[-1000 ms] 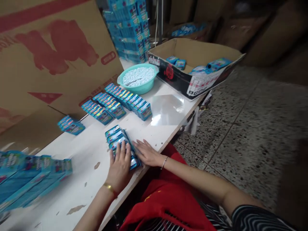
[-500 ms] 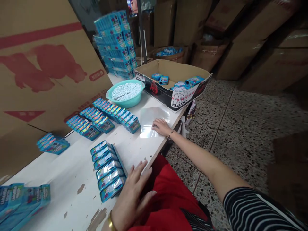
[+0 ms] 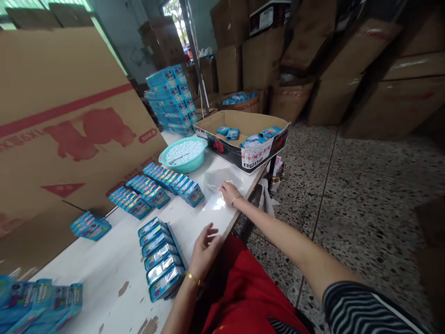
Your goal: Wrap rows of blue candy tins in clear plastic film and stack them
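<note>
My right hand (image 3: pixel 230 193) pinches the edge of a clear plastic sheet (image 3: pixel 216 202) that lies shiny on the white table near its edge. My left hand (image 3: pixel 205 246) is over the table's front edge, its fingers apart and curved, with nothing seen in it. Left of that hand is a row of several small blue packs (image 3: pixel 163 262), standing side by side. Farther back, more rows of blue packs (image 3: pixel 175 183) stand on the table, close to the plastic sheet's left side.
A turquoise basin (image 3: pixel 194 163) of small white pellets stands behind the rows. Beyond it is an open cardboard tray (image 3: pixel 250 160) with several blue packs inside. Stacked blue boxes (image 3: pixel 172 99) rise at the back. A large carton (image 3: pixel 69 106) borders the table's left side.
My right hand has closed its fingers on the plastic sheet, whose near part looks bent. My left hand has moved forward, away from the row of packs. The view has tilted up.
</note>
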`<state>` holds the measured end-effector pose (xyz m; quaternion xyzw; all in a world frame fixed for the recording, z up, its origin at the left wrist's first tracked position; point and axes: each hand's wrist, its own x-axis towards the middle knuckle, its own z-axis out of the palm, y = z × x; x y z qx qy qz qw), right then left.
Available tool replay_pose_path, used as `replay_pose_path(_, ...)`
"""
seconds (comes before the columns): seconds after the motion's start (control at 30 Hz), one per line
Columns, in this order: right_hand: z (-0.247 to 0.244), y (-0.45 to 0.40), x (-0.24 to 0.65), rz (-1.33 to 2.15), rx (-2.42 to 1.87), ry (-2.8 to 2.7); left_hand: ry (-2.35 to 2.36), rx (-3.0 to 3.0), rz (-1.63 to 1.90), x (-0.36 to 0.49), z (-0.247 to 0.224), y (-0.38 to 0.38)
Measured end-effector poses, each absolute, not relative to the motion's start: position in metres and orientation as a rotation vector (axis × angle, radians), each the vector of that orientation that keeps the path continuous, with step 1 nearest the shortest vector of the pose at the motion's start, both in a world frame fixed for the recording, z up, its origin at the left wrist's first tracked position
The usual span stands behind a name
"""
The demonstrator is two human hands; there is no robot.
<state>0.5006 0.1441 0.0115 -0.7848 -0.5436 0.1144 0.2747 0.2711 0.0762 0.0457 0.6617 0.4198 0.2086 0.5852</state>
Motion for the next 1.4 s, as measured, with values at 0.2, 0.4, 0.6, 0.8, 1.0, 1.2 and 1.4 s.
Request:
replay_pose_path(0.2, 0.027, 0.092, 0.452, 0.321, -1.872, -1.362, 1.177, 1.299, 0.769, 0.309, 0.026, 0.091)
replay_pose_path(0.4, 0.013, 0.082, 0.474, 0.535, -1.755, -1.049, 1.049, 1.121, 0.789, 0.299, 0.02, 0.088)
replay_pose_path(0.6, 0.013, 0.05, 0.452, 0.85, -1.559, -1.122, 1.003, 0.924, 0.874, 0.31, 0.035, 0.088)
replay_pose_path(0.8, 0.003, 0.034, 0.426, 0.981, -1.307, -0.887, 0.856, 1.048, 0.821, 0.317, 0.045, 0.09)
replay_pose_path(1.0, 0.075, 0.02, 0.457, 0.462, -1.393, -0.87, 0.756, 1.071, 0.859, 0.329, 0.088, 0.08)
replay_pose_path(1.2, 0.195, -0.016, 0.412, -0.333, -1.377, -1.594, 0.566, 0.853, 0.934, 0.337, 0.134, 0.088)
replay_pose_path(1.4, 0.074, 0.032, 0.389, 0.362, -1.886, -1.797, 1.015, 0.536, 0.866, 0.292, 0.048, 0.064)
